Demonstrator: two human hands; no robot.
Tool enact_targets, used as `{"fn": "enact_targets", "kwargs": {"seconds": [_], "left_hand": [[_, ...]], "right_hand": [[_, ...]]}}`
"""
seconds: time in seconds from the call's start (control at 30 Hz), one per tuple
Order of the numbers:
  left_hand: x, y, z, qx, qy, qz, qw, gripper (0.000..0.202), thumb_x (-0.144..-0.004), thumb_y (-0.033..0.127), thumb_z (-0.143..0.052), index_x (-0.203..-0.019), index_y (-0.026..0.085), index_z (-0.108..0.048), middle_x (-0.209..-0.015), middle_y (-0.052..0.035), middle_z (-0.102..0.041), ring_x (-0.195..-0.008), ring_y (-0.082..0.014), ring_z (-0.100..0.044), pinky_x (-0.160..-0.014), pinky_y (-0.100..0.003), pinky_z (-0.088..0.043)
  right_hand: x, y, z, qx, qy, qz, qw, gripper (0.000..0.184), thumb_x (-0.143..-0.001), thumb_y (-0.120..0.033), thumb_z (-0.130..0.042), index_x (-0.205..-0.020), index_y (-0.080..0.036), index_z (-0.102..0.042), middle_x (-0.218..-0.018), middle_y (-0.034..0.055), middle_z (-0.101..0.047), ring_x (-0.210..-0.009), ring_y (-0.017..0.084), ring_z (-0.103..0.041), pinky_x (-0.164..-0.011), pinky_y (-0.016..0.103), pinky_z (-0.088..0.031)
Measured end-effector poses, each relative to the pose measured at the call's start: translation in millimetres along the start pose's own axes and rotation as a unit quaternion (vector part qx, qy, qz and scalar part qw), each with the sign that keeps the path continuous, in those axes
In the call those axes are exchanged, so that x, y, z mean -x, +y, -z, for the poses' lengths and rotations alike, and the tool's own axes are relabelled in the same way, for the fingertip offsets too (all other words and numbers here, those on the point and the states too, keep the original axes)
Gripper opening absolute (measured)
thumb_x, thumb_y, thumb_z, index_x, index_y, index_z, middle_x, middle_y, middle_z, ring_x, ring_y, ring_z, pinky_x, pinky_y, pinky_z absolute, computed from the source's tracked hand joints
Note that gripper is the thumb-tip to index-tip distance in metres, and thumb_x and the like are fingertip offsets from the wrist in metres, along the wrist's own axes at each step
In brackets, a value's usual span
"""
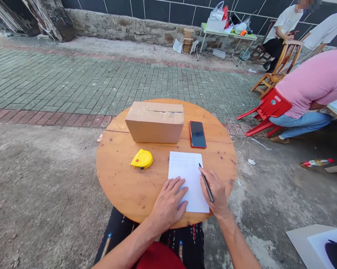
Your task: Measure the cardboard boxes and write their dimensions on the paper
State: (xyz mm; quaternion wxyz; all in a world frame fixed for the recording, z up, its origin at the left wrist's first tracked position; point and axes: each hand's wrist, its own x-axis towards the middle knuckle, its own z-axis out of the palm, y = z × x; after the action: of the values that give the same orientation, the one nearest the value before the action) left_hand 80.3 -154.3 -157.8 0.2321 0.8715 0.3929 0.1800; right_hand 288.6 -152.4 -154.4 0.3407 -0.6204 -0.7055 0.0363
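A white sheet of paper (187,175) with faint handwriting near its top lies on a round wooden table (120,179). My left hand (168,203) rests flat on the sheet's lower left corner, fingers spread. My right hand (216,192) is closed on a black pen (206,183), whose tip touches the paper's right edge. A yellow tape measure (142,159) lies left of the sheet. Behind it stands a closed cardboard box (155,122), with a dark phone in a red case (197,134) beside it.
A person in a pink shirt (311,80) sits on a red plastic chair (269,110) to the right. Further back are wooden chairs (280,63), two more people and a cluttered green table (227,34). A bottle (315,163) lies on the concrete ground.
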Motion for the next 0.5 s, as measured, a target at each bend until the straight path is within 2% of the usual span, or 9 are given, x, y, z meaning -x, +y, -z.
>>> {"fn": "enact_targets", "kwargs": {"seconds": [0.1, 0.23, 0.37, 0.5], "left_hand": [[0, 0, -0.9, 0.001, 0.007, -0.003, 1.000, 0.038, -0.087, 0.027, -0.060, -0.124, 0.022, -0.060, -0.145, -0.0072, -0.051, -0.139, -0.0275, -0.039, -0.117, -0.048, -0.031], [1, 0, -3.2, -0.001, 0.016, -0.008, 1.000, 0.038, -0.086, 0.028, -0.061, -0.123, 0.021, -0.061, -0.143, -0.0074, -0.052, -0.138, -0.0277, -0.040, -0.117, -0.047, -0.030], [1, -1, -4.1, -0.003, 0.028, -0.014, 1.000, 0.038, -0.086, 0.029, -0.061, -0.123, 0.021, -0.061, -0.142, -0.0080, -0.053, -0.137, -0.0275, -0.041, -0.117, -0.047, -0.030], [2, -1, -2.7, -0.004, 0.037, -0.022, 0.999, 0.036, -0.085, 0.028, -0.062, -0.120, 0.021, -0.062, -0.141, -0.0080, -0.054, -0.136, -0.0278, -0.041, -0.117, -0.047, -0.030]], "right_hand": [[12, 4, 1, 0.116, -0.045, 0.063, 0.990, 0.035, -0.098, -0.016, -0.041, -0.127, -0.016, -0.059, -0.112, 0.0120, -0.067, -0.099, 0.024, -0.061, -0.083, 0.036, -0.047], [10, 2, -2, 0.220, -0.102, 0.095, 0.965, 0.039, -0.094, -0.008, -0.043, -0.128, -0.016, -0.061, -0.116, 0.0127, -0.067, -0.103, 0.026, -0.058, -0.083, 0.037, -0.042], [0, -2, -5, 0.265, -0.145, 0.103, 0.948, 0.041, -0.091, -0.005, -0.046, -0.126, -0.018, -0.063, -0.120, 0.0122, -0.066, -0.105, 0.027, -0.057, -0.082, 0.037, -0.040], [2, -1, -5, 0.262, -0.154, 0.088, 0.949, 0.048, -0.088, -0.002, -0.044, -0.125, -0.022, -0.065, -0.124, 0.0108, -0.065, -0.107, 0.025, -0.058, -0.082, 0.036, -0.040]]}}
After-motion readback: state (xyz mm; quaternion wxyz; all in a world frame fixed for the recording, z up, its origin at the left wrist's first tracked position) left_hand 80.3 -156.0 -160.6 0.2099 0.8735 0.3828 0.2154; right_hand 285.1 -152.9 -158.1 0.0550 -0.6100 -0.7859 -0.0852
